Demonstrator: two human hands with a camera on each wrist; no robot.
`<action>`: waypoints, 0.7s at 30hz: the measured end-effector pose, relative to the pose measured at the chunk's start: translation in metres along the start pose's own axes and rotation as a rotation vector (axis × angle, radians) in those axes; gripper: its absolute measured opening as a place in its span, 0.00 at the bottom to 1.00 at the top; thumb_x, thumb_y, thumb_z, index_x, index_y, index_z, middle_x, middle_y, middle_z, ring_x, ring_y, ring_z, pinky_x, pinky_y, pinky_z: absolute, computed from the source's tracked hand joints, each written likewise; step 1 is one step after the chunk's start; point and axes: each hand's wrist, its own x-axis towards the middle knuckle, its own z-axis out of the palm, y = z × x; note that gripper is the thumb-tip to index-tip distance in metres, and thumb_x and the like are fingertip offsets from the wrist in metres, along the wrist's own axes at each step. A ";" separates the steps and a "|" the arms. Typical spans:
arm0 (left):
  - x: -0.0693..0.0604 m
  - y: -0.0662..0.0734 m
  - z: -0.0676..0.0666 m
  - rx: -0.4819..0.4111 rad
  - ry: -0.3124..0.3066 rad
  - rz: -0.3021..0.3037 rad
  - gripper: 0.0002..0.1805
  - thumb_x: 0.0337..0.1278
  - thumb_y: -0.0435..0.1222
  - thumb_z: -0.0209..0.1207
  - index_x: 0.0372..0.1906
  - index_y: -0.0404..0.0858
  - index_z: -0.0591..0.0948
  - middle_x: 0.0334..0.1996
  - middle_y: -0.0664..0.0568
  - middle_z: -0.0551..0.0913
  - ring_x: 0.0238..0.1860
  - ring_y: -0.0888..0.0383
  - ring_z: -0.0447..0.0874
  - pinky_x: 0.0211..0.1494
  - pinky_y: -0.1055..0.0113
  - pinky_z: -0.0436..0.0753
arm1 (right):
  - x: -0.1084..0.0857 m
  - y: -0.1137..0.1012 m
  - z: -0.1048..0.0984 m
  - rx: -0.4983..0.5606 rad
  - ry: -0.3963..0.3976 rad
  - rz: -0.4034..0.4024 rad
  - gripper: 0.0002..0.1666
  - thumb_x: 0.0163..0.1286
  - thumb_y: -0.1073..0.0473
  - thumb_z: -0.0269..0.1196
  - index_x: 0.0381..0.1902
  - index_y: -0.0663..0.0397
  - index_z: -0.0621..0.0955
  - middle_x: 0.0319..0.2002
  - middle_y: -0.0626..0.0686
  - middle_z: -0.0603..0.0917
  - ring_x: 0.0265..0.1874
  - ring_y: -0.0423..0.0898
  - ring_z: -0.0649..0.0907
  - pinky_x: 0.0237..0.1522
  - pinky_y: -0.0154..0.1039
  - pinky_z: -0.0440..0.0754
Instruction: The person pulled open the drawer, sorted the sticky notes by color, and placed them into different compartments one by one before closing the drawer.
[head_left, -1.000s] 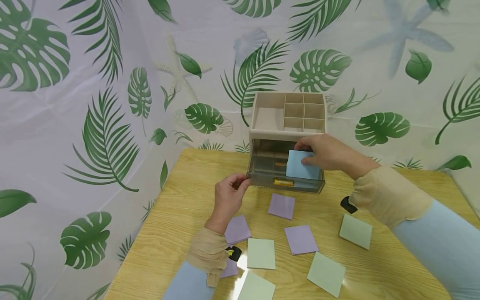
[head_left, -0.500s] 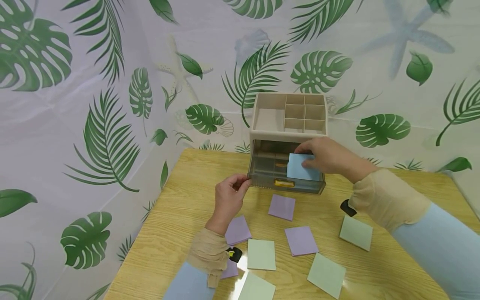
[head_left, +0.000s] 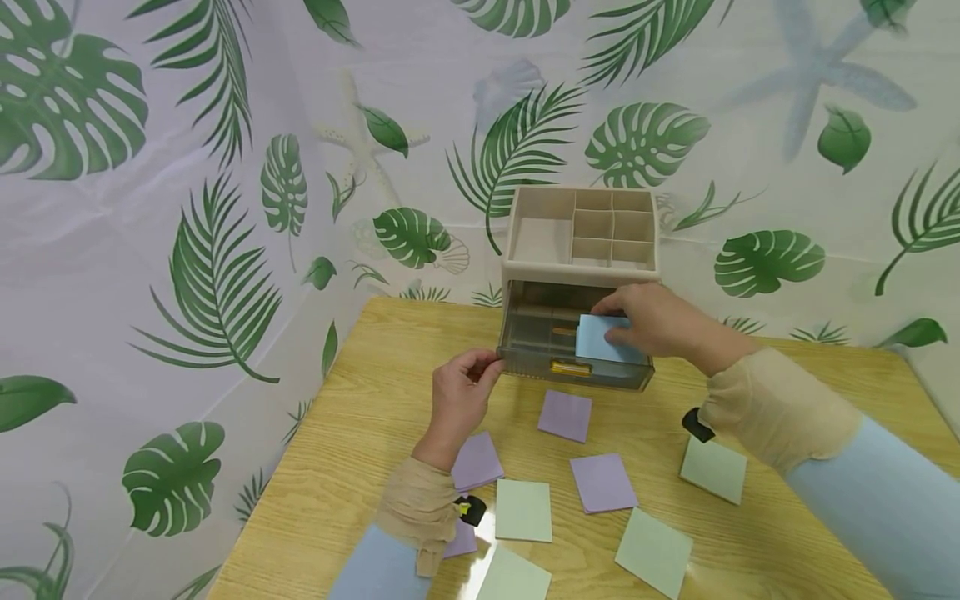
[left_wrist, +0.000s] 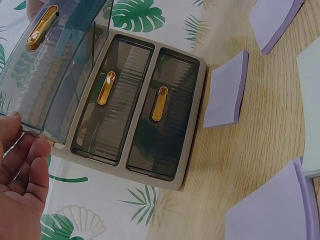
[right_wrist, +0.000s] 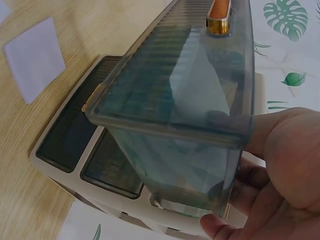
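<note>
A beige desktop organizer (head_left: pixel 581 271) has its top smoked, see-through drawer (head_left: pixel 528 362) pulled out. My left hand (head_left: pixel 459 398) pinches the drawer's left front corner; the left wrist view shows the thumb and fingers at that corner. Over the drawer's right side, my right hand (head_left: pixel 660 321) holds a light blue pad of sticky notes (head_left: pixel 591 337) between thumb and fingers. The pad's lower part is inside the drawer, behind its front. In the right wrist view the pad (right_wrist: pixel 192 82) appears blurred through the drawer wall, and the fingers are partly hidden.
Below the open drawer, two drawers with gold handles (left_wrist: pixel 160 104) are closed. Purple pads (head_left: pixel 566 416) and pale green pads (head_left: pixel 522 510) lie spread across the wooden table (head_left: pixel 360 400). A leaf-printed cloth (head_left: pixel 420 100) hangs behind the organizer and along the left.
My right hand has sunk slightly, bringing the blue pad of sticky notes lower into the drawer. My left hand keeps its hold on the drawer corner.
</note>
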 end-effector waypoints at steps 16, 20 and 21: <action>0.000 0.003 0.000 0.007 -0.005 -0.013 0.06 0.60 0.37 0.63 0.36 0.38 0.85 0.30 0.53 0.86 0.30 0.61 0.82 0.32 0.70 0.80 | -0.001 0.000 0.008 -0.027 -0.033 0.002 0.22 0.64 0.62 0.66 0.56 0.62 0.80 0.52 0.65 0.80 0.52 0.60 0.79 0.51 0.54 0.77; 0.000 0.002 0.001 0.010 -0.002 -0.006 0.06 0.60 0.37 0.63 0.36 0.38 0.85 0.30 0.53 0.86 0.30 0.61 0.82 0.32 0.70 0.80 | 0.000 0.001 0.010 -0.047 -0.050 0.005 0.22 0.65 0.62 0.66 0.56 0.62 0.80 0.53 0.65 0.80 0.53 0.60 0.79 0.52 0.55 0.76; 0.000 0.002 0.001 0.010 -0.001 -0.004 0.06 0.60 0.37 0.63 0.36 0.38 0.85 0.30 0.53 0.86 0.30 0.61 0.82 0.32 0.70 0.80 | 0.001 0.001 0.010 -0.053 -0.053 0.005 0.22 0.65 0.62 0.66 0.56 0.62 0.80 0.53 0.65 0.80 0.53 0.60 0.79 0.52 0.55 0.75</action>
